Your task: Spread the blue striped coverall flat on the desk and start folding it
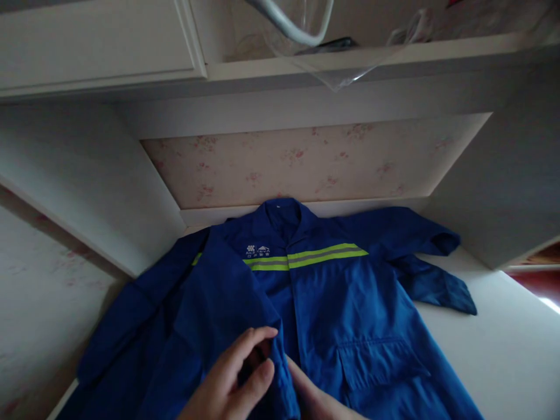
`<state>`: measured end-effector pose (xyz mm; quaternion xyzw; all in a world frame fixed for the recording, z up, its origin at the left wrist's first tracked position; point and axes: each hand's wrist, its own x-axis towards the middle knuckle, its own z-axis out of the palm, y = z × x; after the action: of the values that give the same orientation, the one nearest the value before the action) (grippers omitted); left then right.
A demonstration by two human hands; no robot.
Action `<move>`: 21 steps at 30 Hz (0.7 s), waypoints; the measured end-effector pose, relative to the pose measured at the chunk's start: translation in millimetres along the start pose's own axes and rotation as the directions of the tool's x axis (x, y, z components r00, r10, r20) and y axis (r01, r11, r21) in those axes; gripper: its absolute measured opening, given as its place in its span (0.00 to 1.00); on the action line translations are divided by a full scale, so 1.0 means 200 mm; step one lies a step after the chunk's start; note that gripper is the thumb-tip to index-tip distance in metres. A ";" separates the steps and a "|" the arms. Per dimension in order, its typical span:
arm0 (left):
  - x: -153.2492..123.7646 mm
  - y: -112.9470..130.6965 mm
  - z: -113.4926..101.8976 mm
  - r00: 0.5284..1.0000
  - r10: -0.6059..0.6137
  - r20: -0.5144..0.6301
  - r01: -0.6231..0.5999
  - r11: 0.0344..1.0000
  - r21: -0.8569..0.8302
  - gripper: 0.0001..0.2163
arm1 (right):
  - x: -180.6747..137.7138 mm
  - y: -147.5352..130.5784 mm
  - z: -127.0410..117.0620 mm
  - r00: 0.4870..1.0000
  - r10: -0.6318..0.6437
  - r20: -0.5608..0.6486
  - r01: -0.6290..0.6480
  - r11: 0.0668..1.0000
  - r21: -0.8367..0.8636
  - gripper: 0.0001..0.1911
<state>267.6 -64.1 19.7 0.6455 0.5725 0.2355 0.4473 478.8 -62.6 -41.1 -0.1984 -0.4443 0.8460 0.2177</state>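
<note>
A blue work jacket (319, 309) lies front up, with a yellow-green and grey reflective stripe across the chest and white lettering at the left. One sleeve (223, 291) is drawn across the front toward me, and its cuff (282, 379) stands raised between my hands. My left hand (238, 373) curls its forefinger and thumb around the near edge of that cuff. Against the cuff's other side rests my right hand (317, 399), whose fingers are hidden behind the cloth. The other sleeve (406, 230) stretches out to the right.
Beneath the jacket is a white tabletop (499, 326). White side panels (490, 175) and a wallpapered back (315, 166) enclose it. Overhead, a shelf (371, 67) carries clear plastic that hangs over its edge. More blue cloth (131, 315) spreads at the left.
</note>
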 end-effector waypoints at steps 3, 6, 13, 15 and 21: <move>0.04 0.03 0.09 0.977 0.172 0.129 -0.170 0.985 -0.026 0.26 | -0.09 -0.04 -0.01 0.981 -0.060 -0.187 0.067 0.997 0.030 0.46; 0.09 0.03 0.05 0.968 0.215 0.129 -0.211 0.977 -0.043 0.20 | -0.20 -0.05 -0.05 0.949 -0.046 -0.311 0.087 0.989 0.119 0.36; 0.51 -0.27 0.05 0.904 0.331 -0.270 -0.153 0.841 0.519 0.23 | -0.44 0.09 -0.26 0.815 0.215 -0.539 -0.181 0.977 0.117 0.18; 0.59 -0.41 0.11 0.912 0.326 -0.249 -0.079 0.736 0.672 0.24 | -0.53 0.10 -0.33 0.802 0.245 -0.545 -0.269 0.963 0.038 0.20; 0.62 -0.58 0.22 0.936 0.297 -0.188 -0.025 0.589 0.808 0.26 | -0.73 -0.21 -0.69 0.543 -0.062 -0.838 0.030 0.998 -0.054 0.21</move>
<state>270.7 33.1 -126.6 0.7816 0.6168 0.0929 -0.0032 680.8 -29.6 -57.1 -0.5701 -0.3053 0.6353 0.4222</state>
